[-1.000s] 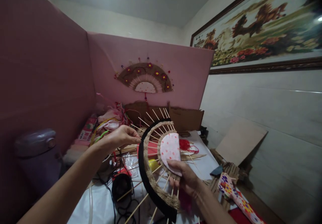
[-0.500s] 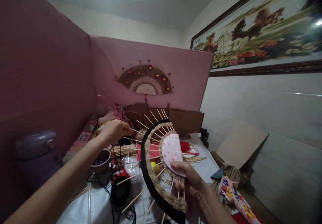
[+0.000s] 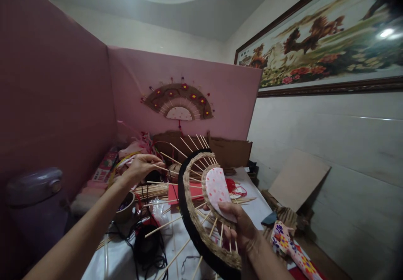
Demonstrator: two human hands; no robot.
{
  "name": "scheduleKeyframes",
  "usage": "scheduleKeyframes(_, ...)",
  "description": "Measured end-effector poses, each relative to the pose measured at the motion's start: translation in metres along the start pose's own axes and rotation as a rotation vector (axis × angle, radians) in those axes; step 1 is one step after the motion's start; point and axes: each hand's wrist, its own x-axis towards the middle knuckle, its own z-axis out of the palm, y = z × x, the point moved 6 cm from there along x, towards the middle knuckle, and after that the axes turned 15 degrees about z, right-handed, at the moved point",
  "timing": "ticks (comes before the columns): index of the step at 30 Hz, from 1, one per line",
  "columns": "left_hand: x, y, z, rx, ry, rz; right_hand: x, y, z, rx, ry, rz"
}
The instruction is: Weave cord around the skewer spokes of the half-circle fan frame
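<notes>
My right hand [image 3: 241, 225] grips a half-round woven fan [image 3: 192, 196] at its white, red-dotted centre piece [image 3: 217, 187], thumb in front and fingers behind. Thin wooden sticks radiate from the centre through a tan braided band, and a black cord band [image 3: 183, 200] runs round the outside of it. Stick ends jut out beyond the black band. Left of the fan, my left hand [image 3: 145, 166] is closed in a pinch by the stick tips, with thin black cord at its fingers. More black cord lies in a loose coil [image 3: 147, 242] on the table below.
A finished flowered fan [image 3: 179, 101] hangs on the pink panel behind. Bundled sticks [image 3: 151, 192], red paper [image 3: 173, 194], a bowl [image 3: 126, 208] and coloured yarn [image 3: 135, 145] cover the table. At left stands a lidded bottle [image 3: 34, 200]; at right lies flowered cloth [image 3: 289, 246].
My left hand has moved from the fan's black edge outward to the upper left, by the stick tips. The fan has shifted slightly right and turned a little in my right hand.
</notes>
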Motion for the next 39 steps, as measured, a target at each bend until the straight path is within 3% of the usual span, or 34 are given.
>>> scheduleKeyframes(10, -0.015, -0.019, 0.032, -0.199, 0.036, -0.059, 0.010, 0.005, -0.015, -0.153, -0.031, 0.029)
scheduleKeyframes(16, -0.028, -0.013, 0.038, -0.236, 0.095, -0.087, 0.010, 0.003, -0.016, -0.127, -0.018, -0.018)
scheduleKeyframes(24, -0.045, -0.027, 0.043, -0.210, 0.128, -0.092, 0.012, 0.003, -0.014, -0.116, -0.020, -0.039)
scheduleKeyframes(33, -0.071, -0.022, 0.073, -0.024, -0.009, 0.058, 0.008, -0.010, -0.007, 0.122, 0.099, -0.193)
scheduleKeyframes(39, -0.096, 0.002, 0.103, 0.158, -0.261, 0.221, 0.003, -0.024, -0.006, 0.192, 0.090, -0.419)
